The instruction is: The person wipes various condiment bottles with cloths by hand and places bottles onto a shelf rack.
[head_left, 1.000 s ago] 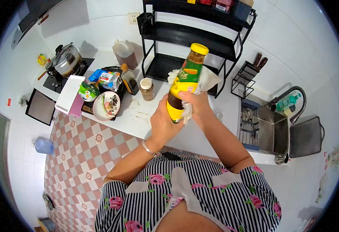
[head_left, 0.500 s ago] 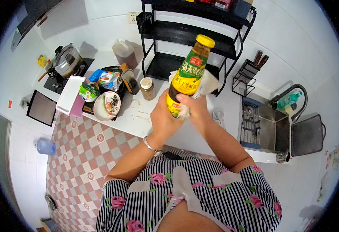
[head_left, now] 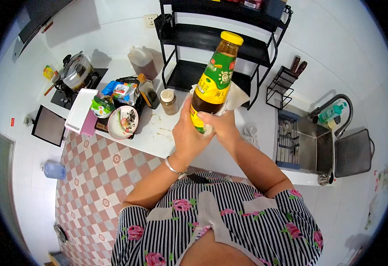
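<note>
A dark sauce bottle (head_left: 212,91) with a yellow cap and a green and yellow label is tilted up in front of me, above the counter. My left hand (head_left: 190,135) is wrapped around its lower part. On the other side, my right hand (head_left: 225,127) grips a white cloth (head_left: 237,96) against the bottle, its thumb lying across the lower label. Part of the cloth is hidden behind the bottle and the fingers.
A black shelf rack (head_left: 189,75) stands behind the bottle. Left on the counter are a jar (head_left: 168,103), a smaller sauce bottle (head_left: 148,91), a bowl (head_left: 114,128) of ingredients and a jug (head_left: 143,62). The sink (head_left: 316,148) and a knife holder (head_left: 280,91) are at right.
The bottle has turned about its long axis, so a different part of the label faces me. It has also shifted slightly up and left; both hands still hold on.
</note>
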Action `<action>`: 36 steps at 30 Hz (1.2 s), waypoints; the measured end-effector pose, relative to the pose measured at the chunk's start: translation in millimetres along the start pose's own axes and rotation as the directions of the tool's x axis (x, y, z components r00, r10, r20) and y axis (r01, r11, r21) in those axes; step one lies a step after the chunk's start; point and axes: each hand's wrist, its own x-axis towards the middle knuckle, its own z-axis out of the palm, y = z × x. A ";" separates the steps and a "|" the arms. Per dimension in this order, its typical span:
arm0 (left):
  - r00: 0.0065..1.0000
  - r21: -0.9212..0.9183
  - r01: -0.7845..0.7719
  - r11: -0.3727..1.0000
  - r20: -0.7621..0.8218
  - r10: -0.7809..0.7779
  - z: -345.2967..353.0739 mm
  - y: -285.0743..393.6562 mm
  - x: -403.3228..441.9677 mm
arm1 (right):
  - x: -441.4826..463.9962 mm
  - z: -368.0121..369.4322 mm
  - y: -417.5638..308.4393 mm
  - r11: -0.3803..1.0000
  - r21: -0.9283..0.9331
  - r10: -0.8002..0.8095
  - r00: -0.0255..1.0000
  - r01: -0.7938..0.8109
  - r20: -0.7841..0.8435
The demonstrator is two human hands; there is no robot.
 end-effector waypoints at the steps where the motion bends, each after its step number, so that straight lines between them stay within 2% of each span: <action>1: 1.000 -0.089 -0.014 0.996 0.013 0.015 -4.1 4.4 -0.4 | 1.1 -5.4 -4.0 0.993 0.086 0.082 0.996 -0.085 0.034; 2: 0.999 -0.178 -0.026 0.984 0.026 0.031 -8.4 9.1 0.3 | 2.4 -10.8 -7.3 0.971 0.169 0.160 0.984 -0.170 0.073; 3: 0.998 -0.266 -0.039 0.963 0.038 0.051 -10.4 11.1 2.1 | 4.6 -17.7 -4.5 0.958 0.229 0.151 0.984 -0.170 0.099; 6: 0.941 -0.540 0.154 0.828 0.335 0.043 -6.7 -16.1 11.3 | 1.7 -24.0 3.0 0.956 0.243 0.143 0.984 -0.166 0.110; 7: 0.909 -0.542 0.277 0.794 0.416 -0.033 -9.8 -9.0 8.8 | -1.2 -23.0 4.7 0.982 0.160 0.093 0.993 -0.104 0.076; 9: 0.990 -0.373 0.028 0.927 0.138 0.025 1.5 -12.0 3.5 | 2.8 -13.6 9.8 1.000 -0.019 -0.022 0.999 0.023 0.041; 10: 0.997 -0.252 -0.077 0.965 0.007 0.081 5.2 -13.5 -0.1 | 2.6 -6.9 11.1 0.991 -0.108 -0.080 0.996 0.083 0.027; 11: 0.989 -0.121 -0.134 0.984 -0.078 0.125 7.0 -14.5 -0.8 | 2.2 -1.5 8.8 0.993 -0.040 -0.105 0.991 0.109 0.081; 14: 0.998 -0.131 -0.043 0.990 -0.052 0.037 10.5 -9.3 -6.7 | 5.2 -5.5 0.9 0.995 -0.036 -0.086 0.992 0.090 0.095; 15: 0.998 -0.078 -0.044 0.996 0.046 0.048 1.8 -1.9 -6.6 | 6.6 -13.6 1.4 0.999 -0.003 0.032 0.994 -0.032 0.107; 17: 0.969 0.027 -0.065 0.998 0.240 0.057 -29.8 18.0 1.1 | 7.7 -26.2 -3.0 0.992 -0.009 0.123 0.981 -0.123 0.151; 20: 0.989 -0.080 -0.136 0.987 0.046 0.140 -66.5 -5.7 46.3 | 4.3 -34.4 -0.5 0.967 -0.009 0.248 0.932 -0.255 0.265; 22: 0.975 -0.465 -0.020 0.885 0.188 0.121 -69.6 -3.5 78.9 | -0.2 -24.2 -1.1 0.954 0.003 0.282 0.902 -0.299 0.326; 23: 0.927 -0.599 0.131 0.790 0.356 0.116 -72.9 11.7 88.6 | -1.0 -16.4 -4.8 0.947 0.035 0.278 0.869 -0.320 0.409; 24: 0.849 -0.684 0.297 0.666 0.509 0.143 -71.6 26.0 95.2 | -0.2 -18.5 9.1 0.940 0.052 0.276 0.845 -0.336 0.458; 25: 0.821 -0.694 0.391 0.605 0.560 0.111 -66.1 24.5 98.1 | -0.1 -15.5 4.8 0.938 0.017 0.294 0.817 -0.347 0.496; 26: 0.846 -0.706 0.383 0.597 0.528 0.082 -64.0 27.2 97.4 | 0.6 -13.5 0.5 0.935 -0.016 0.309 0.791 -0.355 0.529; 29: 0.909 -0.743 0.349 0.571 0.417 -0.014 -55.8 31.9 93.9 | 5.9 -19.1 3.4 0.967 -0.082 0.251 0.847 -0.241 0.468; 30: 0.945 -0.767 0.287 0.574 0.324 -0.039 -52.2 31.8 93.7 | 6.7 -13.4 -2.0 0.984 -0.002 0.161 0.880 -0.179 0.448; 33: 0.971 -0.780 0.231 0.582 0.147 -0.187 -44.2 31.5 96.1 | 4.0 -7.1 4.2 0.965 -0.248 -0.007 0.956 0.083 0.293; 36: 0.967 -0.751 0.187 0.633 0.026 -0.254 -41.8 35.8 97.6 | -17.8 3.7 10.2 0.792 -0.590 -0.178 0.984 0.159 0.026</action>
